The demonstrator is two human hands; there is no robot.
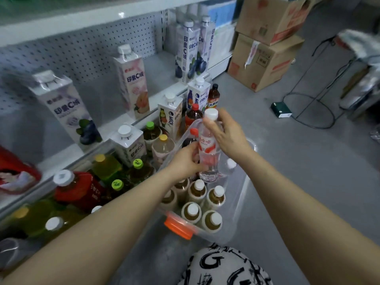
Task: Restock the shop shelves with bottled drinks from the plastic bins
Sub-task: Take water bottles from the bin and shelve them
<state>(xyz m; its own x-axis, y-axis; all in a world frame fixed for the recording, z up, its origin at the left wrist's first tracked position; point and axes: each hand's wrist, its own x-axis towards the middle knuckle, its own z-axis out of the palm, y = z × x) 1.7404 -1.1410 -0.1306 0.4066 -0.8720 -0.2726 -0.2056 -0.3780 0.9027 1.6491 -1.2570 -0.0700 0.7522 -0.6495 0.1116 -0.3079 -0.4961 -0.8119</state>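
A clear water bottle (208, 149) with a white cap and a red-and-white label stands upright over a clear plastic bin (236, 204) with an orange latch. My left hand (186, 161) grips its lower body from the left. My right hand (228, 134) holds its neck and shoulder from the right. Several white-capped tea bottles (198, 190) stand in the bin below. The low white shelf (115, 124) on the left holds tall drink cartons (61, 105), spaced apart.
A second bin to the left holds green-capped bottles (137, 164), a red-labelled bottle (80, 188) and cartons. Stacked cardboard boxes (265, 60) stand at the back right. A wire stand (308, 112) and a small dark box (281, 110) sit on the grey floor.
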